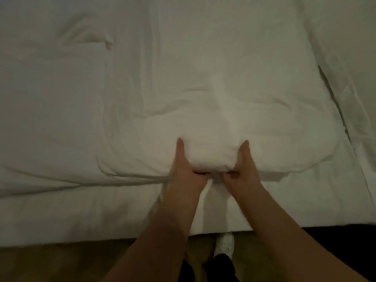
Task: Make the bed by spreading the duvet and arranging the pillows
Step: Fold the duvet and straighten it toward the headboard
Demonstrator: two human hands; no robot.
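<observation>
Across the whole bed, a soft, rumpled white duvet (203, 68) is lying in shallow creases. At its near edge, the left hand (188, 169) and right hand (242, 169) are gripping one puffy bunched fold, thumbs on top, fingers curled underneath.
</observation>
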